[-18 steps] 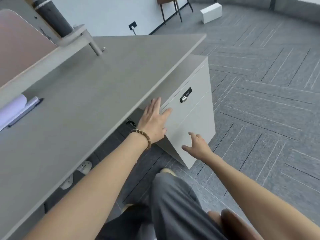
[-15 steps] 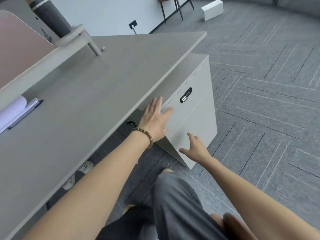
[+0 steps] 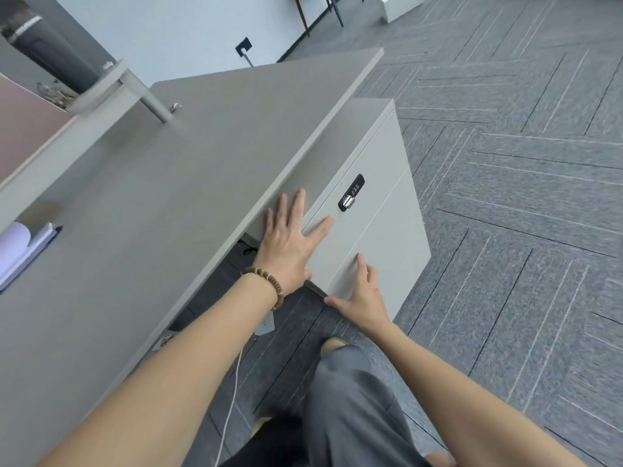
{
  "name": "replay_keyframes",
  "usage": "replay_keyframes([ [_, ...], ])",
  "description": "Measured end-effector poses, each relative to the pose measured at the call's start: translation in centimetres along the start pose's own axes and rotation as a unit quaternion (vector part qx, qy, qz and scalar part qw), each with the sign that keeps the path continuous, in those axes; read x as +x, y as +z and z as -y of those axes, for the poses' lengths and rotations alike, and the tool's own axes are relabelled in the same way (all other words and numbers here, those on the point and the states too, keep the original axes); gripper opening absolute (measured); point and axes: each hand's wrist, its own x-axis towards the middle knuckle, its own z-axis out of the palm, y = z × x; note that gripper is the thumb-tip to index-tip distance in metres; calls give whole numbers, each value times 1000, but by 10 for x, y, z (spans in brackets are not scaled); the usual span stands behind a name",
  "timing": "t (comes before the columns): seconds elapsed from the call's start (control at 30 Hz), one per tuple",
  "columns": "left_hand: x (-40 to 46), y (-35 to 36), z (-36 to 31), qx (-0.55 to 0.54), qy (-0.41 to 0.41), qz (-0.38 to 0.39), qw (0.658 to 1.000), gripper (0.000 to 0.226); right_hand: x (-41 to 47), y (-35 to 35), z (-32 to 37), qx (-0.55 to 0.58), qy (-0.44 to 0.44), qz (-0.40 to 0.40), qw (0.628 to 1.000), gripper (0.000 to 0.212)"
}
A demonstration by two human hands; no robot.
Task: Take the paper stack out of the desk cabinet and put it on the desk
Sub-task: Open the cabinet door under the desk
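A: While my left hand (image 3: 286,241) lies flat and spread on the desk cabinet (image 3: 381,210), holding nothing, where's the paper stack?

B: Unseen, presumably inside; the front is shut, below the desk (image 3: 188,170).

A: My right hand (image 3: 362,294), fingers loose and empty, touches the lower panel's near edge. It's nearer the seam, so I judge it pulls.

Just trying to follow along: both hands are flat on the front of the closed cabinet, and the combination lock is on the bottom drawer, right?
Not quite. The head view shows the combination lock on the top drawer, not the bottom. The rest holds: the left hand and right hand lie open on the front of the cabinet, which is closed.
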Motion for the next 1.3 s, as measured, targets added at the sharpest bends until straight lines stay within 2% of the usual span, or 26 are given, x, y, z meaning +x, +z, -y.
replay_keyframes([
  [0.17, 3, 4, -2, 23, -9, -14, 1000, 111, 3, 24, 2, 3, 2, -59, 998, 133],
  [0.37, 3, 5, -4, 30, -13, -19, 999, 112, 11, 25, 3, -42, -42, -110, 992, 126],
  [0.67, 0, -2, -7, 38, -21, 5, 999, 114, -3, -4, -12, -105, -97, -89, 986, 124],
  [0.9, -5, -20, -21, 43, -68, 52, 995, 122, -36, -67, -43, -99, -168, -38, 980, 108],
  [1.07, -3, -36, -45, 7, -130, 95, 987, 134, -58, -121, -61, -88, -159, -28, 983, 98],
  [1.3, -13, -39, -53, 6, -124, 110, 986, 140, -76, -187, -81, -37, -122, 5, 992, 86],
])
